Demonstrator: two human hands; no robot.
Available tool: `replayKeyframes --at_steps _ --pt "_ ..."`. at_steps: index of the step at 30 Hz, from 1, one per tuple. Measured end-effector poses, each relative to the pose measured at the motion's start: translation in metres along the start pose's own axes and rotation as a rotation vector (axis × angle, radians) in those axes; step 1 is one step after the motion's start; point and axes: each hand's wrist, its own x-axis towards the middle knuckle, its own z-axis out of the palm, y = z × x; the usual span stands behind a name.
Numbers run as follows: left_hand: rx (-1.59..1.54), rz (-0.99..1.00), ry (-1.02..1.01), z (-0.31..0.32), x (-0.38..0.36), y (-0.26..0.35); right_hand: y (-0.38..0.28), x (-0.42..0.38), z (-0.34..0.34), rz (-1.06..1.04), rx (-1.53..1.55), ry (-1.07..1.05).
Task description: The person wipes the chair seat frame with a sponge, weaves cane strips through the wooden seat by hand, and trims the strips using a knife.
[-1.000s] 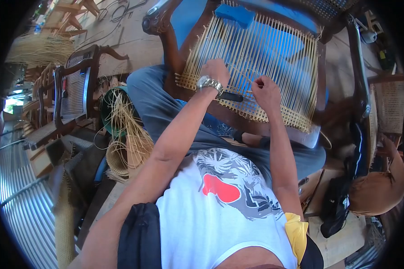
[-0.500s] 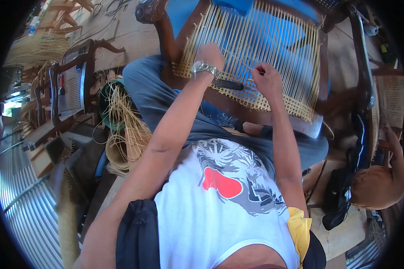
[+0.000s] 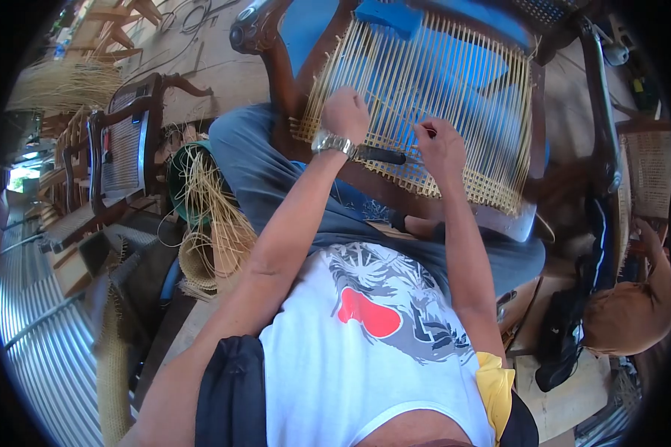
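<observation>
A dark wooden chair frame [image 3: 279, 82] lies across my lap, its seat strung with pale cane strands [image 3: 484, 112]. Along the near edge the cane is woven into a tight grid [image 3: 470, 195]. My left hand [image 3: 345, 115], with a metal watch at the wrist, is closed low over the left strands; what its fingers hold is hidden. My right hand [image 3: 441, 145] pinches a thin cane strand above the middle of the seat. Between the wrists rests a black-handled tool [image 3: 380, 155], its metal end pointing toward my right hand.
A blue block [image 3: 388, 16] sits at the seat's far edge. To the left are a green bucket [image 3: 183, 182] with loose cane strands [image 3: 216, 201] and another caned chair [image 3: 123, 145]. At right, a person in a brown cap [image 3: 630, 316] is close by, near a caned panel [image 3: 651, 167].
My left hand has shifted slightly left and down. My right hand stays near the same spot, its fingers turned a little. The whole view has tilted slightly.
</observation>
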Motion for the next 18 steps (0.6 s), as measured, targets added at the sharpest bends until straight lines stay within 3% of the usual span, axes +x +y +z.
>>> replayKeyframes --at_steps 2,6,10,11,18 --pt "-0.101 0.058 0.123 0.004 0.001 -0.018 0.003 0.001 -0.004 0.022 0.038 -0.03" --pt "0.055 0.073 -0.023 0.002 -0.002 -0.011 0.011 0.009 -0.009 0.041 0.036 -0.115" --pt "0.188 -0.024 -0.036 -0.004 -0.002 0.009 0.01 0.012 -0.012 0.069 0.0 -0.177" --pt "0.166 -0.027 -0.141 -0.01 -0.002 0.013 0.01 0.012 -0.011 0.073 -0.005 -0.19" --pt "0.245 -0.096 -0.213 -0.022 0.0 0.028 0.012 0.011 -0.008 0.044 -0.006 -0.17"
